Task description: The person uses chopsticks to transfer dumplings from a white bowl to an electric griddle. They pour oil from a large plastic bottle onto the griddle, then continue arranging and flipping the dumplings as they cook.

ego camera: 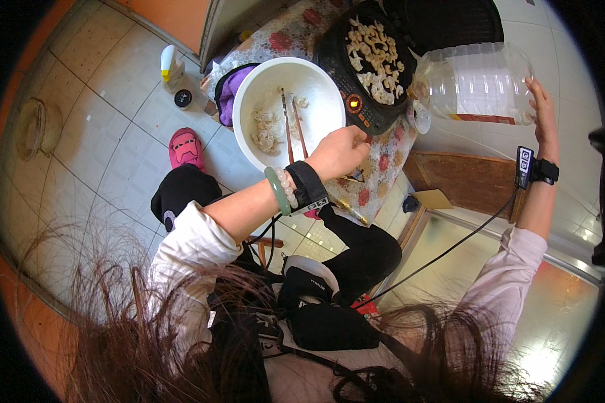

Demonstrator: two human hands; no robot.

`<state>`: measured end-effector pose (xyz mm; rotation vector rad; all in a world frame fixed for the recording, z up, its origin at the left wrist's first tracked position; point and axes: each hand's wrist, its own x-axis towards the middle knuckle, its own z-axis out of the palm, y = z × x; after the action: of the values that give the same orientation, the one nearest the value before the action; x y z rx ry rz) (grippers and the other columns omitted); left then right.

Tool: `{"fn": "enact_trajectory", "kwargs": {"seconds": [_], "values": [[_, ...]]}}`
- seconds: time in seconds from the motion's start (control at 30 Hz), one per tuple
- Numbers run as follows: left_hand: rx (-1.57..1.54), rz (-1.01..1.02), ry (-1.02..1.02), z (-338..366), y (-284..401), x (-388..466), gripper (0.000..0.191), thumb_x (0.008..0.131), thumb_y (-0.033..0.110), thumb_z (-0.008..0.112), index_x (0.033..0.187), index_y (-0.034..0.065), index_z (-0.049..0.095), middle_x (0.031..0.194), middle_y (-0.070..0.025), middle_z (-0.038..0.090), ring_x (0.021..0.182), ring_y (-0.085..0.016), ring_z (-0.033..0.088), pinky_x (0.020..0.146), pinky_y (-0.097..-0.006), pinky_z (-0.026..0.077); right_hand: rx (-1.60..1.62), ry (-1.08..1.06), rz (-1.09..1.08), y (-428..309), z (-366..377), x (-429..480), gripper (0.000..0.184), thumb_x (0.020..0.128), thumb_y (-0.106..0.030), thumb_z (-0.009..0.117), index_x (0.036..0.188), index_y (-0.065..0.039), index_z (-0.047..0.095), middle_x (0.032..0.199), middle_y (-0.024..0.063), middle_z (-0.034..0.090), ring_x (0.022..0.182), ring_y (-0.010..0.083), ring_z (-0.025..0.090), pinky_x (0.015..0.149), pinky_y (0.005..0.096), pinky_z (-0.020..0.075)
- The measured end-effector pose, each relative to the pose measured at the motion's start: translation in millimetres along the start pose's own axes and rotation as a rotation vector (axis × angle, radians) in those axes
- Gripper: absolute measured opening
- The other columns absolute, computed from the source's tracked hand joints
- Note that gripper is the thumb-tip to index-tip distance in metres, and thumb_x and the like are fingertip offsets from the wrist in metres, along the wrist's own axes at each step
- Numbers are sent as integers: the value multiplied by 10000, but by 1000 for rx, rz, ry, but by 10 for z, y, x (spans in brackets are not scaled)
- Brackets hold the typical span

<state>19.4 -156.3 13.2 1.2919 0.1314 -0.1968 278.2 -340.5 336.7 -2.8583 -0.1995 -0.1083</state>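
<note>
My left hand (pixel 340 153), with curled fingers, is over the tablecloth between a white bowl (pixel 240 113) and the electric griddle (pixel 327 63); whether its fingertips pinch anything is hidden. My right hand (pixel 543 108) holds a large clear plastic bottle (pixel 476 83) at its base. The bottle lies on its side in the air or on a support, I cannot tell which, its neck towards the griddle's right edge. Pale, curled food pieces (pixel 375 45) cover much of the griddle plate. Chopsticks (pixel 287 126) rest in the bowl beside leftover pale food or batter (pixel 264 133).
A small white dish (pixel 421 118) is under the bottle's neck. The griddle's dark lid (pixel 454 22) stands open behind. A purple cloth (pixel 232 90) is left of the bowl. On the tiled floor are a spray bottle (pixel 171 70) and a dark-lidded jar (pixel 183 98).
</note>
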Motion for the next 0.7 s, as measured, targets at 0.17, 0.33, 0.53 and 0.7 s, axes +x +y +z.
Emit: {"fn": "enact_trajectory", "kwargs": {"seconds": [0.17,0.33,0.53,0.7], "values": [[14,-3,-8,1,-12,7,355,826,225,571,1042,-56,597,915,-215,657,864,-325,643,789,-360,499,46,45,71,48,-21,-47,881,693,-661,610,1371,-124,442,1423,150,378,1309,461,256,976,591,269],[28,-11,-14,-2,-10,3,359,827,228,569,1049,-54,595,920,-214,657,866,-324,643,789,-359,499,79,58,114,133,-25,-55,927,665,-690,611,1377,-124,427,1448,163,325,1288,465,267,949,603,276],[23,1,-7,1,-16,3,359,825,232,573,1038,-56,600,910,-214,657,857,-325,644,786,-361,500,160,70,178,334,-58,-50,969,656,-692,621,1408,-136,368,1467,149,290,1280,450,271,933,603,285],[21,8,1,10,-27,8,354,822,230,575,1031,-55,605,905,-215,657,854,-328,643,788,-363,500,310,50,190,651,-73,-59,975,653,-703,616,1422,-169,340,1498,110,229,1302,449,218,944,636,253]]}}
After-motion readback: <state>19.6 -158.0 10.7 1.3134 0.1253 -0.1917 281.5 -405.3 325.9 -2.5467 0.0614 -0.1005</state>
